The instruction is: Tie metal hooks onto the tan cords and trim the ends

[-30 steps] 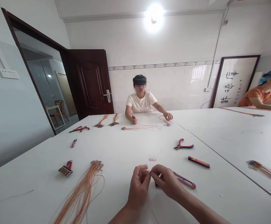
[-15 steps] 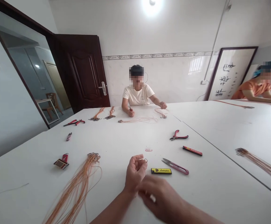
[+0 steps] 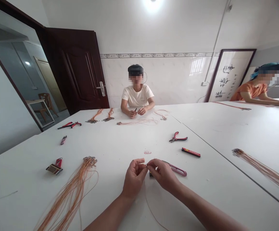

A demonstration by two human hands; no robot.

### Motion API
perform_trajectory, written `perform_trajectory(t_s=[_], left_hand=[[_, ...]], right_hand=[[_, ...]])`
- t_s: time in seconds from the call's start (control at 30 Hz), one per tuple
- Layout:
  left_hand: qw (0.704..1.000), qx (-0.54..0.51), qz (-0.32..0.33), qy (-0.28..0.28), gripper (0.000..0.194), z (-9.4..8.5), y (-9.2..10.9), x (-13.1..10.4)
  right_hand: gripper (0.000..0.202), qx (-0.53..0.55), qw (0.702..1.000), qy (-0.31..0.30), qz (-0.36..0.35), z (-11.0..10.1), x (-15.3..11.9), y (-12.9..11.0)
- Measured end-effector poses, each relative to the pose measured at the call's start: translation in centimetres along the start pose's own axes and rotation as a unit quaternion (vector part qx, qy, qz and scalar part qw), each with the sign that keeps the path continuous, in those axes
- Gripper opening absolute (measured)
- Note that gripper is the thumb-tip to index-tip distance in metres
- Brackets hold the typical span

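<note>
My left hand (image 3: 134, 179) is closed in a pinch on a small metal hook (image 3: 146, 165), mostly covered by the fingertips. My right hand (image 3: 164, 175) meets it there, thumb and forefinger pinched on a thin orange line (image 3: 147, 200). The line hangs from between the hands and curves down past the lower edge. Under my right hand, thread snips (image 3: 178, 170) with pink handles are partly covered, as is a flat yellow-and-black case (image 3: 151, 174). To the left lies a bundle of orange lines (image 3: 78, 183) with metal hooks (image 3: 90, 161) at its far end.
Red-handled pliers (image 3: 178, 138) and a flat red-and-black case (image 3: 190, 152) lie ahead right. A striped box (image 3: 54, 169) and small nippers (image 3: 63, 140) are left. Another bundle (image 3: 257, 163) lies right. A co-worker (image 3: 137, 98) sits opposite; another person (image 3: 252, 91) is far right.
My right hand has moved up and forward to meet my left fingertips, and the hanging line now shows. The view has shifted slightly right. The co-worker opposite has brought both hands together.
</note>
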State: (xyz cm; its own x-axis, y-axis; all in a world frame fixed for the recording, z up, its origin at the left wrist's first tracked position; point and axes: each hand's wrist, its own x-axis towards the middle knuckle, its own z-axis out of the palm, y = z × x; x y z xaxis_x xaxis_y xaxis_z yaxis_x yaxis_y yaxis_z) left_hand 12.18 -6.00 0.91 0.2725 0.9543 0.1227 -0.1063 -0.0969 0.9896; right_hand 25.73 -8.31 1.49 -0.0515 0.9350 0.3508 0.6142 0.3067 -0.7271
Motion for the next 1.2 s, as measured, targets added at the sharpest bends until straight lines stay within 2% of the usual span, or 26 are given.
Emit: perform_trajectory(t_s=[0.17, 0.27, 0.47, 0.6, 0.87, 1.07, 1.2], left_hand=[[1.0, -0.001, -0.007, -0.008, 0.03, 0.1, 0.2, 0.0], [1.0, -0.011, -0.016, -0.003, 0.029, 0.2, 0.1, 0.0], [0.999, -0.006, -0.025, 0.024, 0.032, 0.1, -0.2, 0.2], [0.999, 0.007, -0.023, 0.023, 0.033, -0.1, -0.3, 0.3], [0.999, 0.02, -0.022, 0.017, 0.034, -0.3, -0.3, 0.2], [1.0, 0.009, -0.024, 0.014, 0.033, -0.3, -0.3, 0.4], [1.0, 0.01, -0.026, 0.009, 0.032, -0.3, -0.4, 0.5]], right_hand=[[0.018, -0.081, 0.996, 0.001, -0.049, 0.3, 0.1, 0.3], [0.018, -0.115, 0.991, -0.008, -0.068, -0.4, 0.0, 0.9], [0.02, -0.171, 0.985, 0.017, 0.01, -4.1, -0.1, 3.8], [0.022, -0.191, 0.981, 0.016, 0.015, -5.6, -0.1, 4.8], [0.025, -0.228, 0.973, -0.026, 0.011, -5.5, -0.4, 3.7], [0.029, -0.279, 0.958, -0.05, 0.047, -5.7, -0.5, 5.1], [0.022, -0.309, 0.945, -0.076, 0.077, -5.4, -0.5, 5.8]])
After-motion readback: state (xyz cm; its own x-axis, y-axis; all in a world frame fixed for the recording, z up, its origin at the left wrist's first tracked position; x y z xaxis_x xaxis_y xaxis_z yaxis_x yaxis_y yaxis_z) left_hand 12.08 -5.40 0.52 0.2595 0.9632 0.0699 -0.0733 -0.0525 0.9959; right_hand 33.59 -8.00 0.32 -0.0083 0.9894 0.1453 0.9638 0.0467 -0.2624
